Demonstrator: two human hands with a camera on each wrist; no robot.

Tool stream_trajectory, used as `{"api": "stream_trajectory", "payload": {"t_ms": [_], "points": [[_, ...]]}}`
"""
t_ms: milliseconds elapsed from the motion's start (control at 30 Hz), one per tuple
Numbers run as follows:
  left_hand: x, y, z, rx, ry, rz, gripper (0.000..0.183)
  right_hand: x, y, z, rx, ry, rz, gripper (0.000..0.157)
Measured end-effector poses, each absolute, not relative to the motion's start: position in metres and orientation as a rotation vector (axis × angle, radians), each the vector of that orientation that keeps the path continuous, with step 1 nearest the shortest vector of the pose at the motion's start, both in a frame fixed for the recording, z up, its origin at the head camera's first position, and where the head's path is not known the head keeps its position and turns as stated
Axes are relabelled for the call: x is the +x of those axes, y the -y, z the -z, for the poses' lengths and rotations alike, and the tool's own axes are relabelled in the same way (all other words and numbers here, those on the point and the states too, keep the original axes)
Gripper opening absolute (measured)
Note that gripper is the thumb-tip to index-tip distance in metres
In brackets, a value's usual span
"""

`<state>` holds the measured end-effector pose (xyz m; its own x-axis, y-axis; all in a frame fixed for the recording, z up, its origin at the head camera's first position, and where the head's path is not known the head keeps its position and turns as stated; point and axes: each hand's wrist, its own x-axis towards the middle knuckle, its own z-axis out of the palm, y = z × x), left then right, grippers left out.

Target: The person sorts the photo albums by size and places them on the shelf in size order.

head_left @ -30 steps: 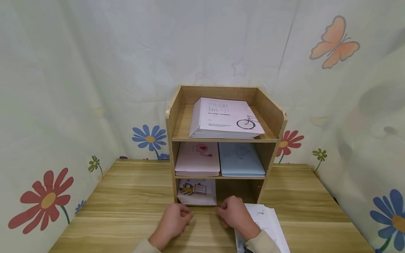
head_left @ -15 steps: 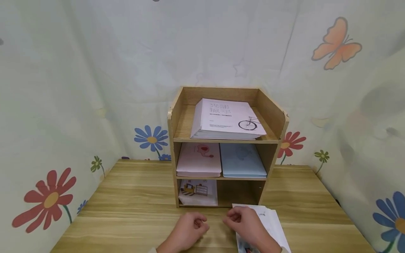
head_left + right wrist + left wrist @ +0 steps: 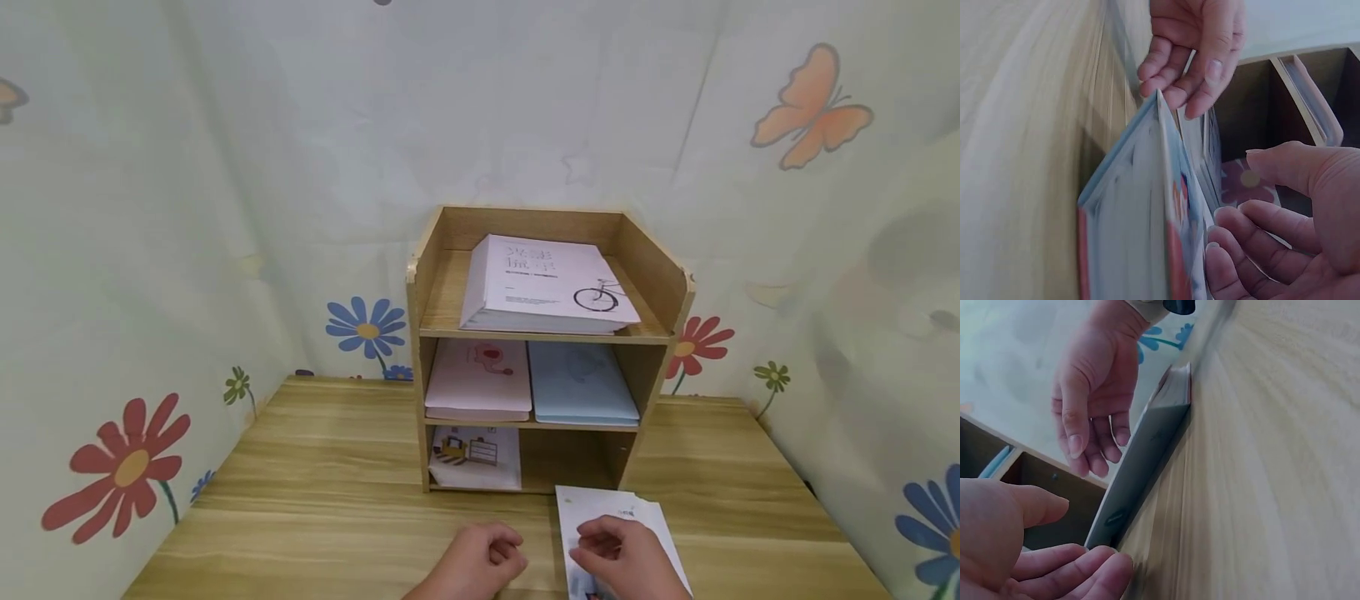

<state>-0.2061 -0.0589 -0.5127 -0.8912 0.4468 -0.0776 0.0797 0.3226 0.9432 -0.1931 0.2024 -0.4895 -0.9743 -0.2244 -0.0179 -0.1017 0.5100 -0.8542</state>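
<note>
A white-covered book (image 3: 585,505) lies on the table at the front right of a three-tier wooden shelf (image 3: 532,223). My right hand (image 3: 630,557) hovers over it, fingers loosely bent and holding nothing. In the right wrist view the book's thick page block (image 3: 1129,225) and blue and red cover edges show close beside those fingers; whether they touch cannot be told. To the left, above bare wood, is my left hand (image 3: 483,560), relaxed with thumb and fingers apart. The left wrist view shows the book's grey-looking side (image 3: 1141,456) between both hands.
The bottom tier holds a white book with a yellow vehicle picture (image 3: 474,458) at left. A pink book (image 3: 478,379) and a blue book (image 3: 581,383) lie on the middle tier. Thick white books (image 3: 547,283) fill the top. A patterned curtain (image 3: 300,167) hangs behind.
Both hands have drawn back from the shelf's bottom edge and shifted right. My right hand is now over the white book. The view has turned slightly left.
</note>
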Motion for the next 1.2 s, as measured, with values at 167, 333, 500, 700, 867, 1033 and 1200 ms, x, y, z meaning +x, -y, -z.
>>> {"api": "stream_trajectory", "payload": {"t_ms": [167,333,500,700,867,1033,1200], "points": [[-0.202,0.05,0.516,0.436,-2.178,-1.621,0.026,-0.188,-0.216,0.495,-0.237,-2.57,1.5,0.031],[-0.199,0.044,0.519,0.426,-2.077,-1.658,0.026,-0.188,-0.23,0.5,-0.197,-2.533,1.504,0.036],[-0.196,0.039,0.52,0.437,-1.975,-1.711,0.026,-0.188,-0.248,0.502,-0.21,-2.536,1.477,0.039],[-0.195,0.031,0.517,0.358,-1.915,-1.711,0.028,-0.186,-0.263,0.501,-0.213,-2.564,1.428,0.041],[-0.196,0.025,0.518,0.3,-1.878,-1.718,0.028,-0.187,-0.267,0.497,-0.104,-2.632,1.309,0.044],[-0.198,0.021,0.521,0.298,-1.888,-1.735,0.021,-0.187,-0.269,0.496,0.063,-2.685,1.193,0.049],[-0.2,0.016,0.524,0.271,-1.9,-1.738,0.019,-0.19,-0.274,0.5,0.241,-2.683,1.107,0.06]]}}
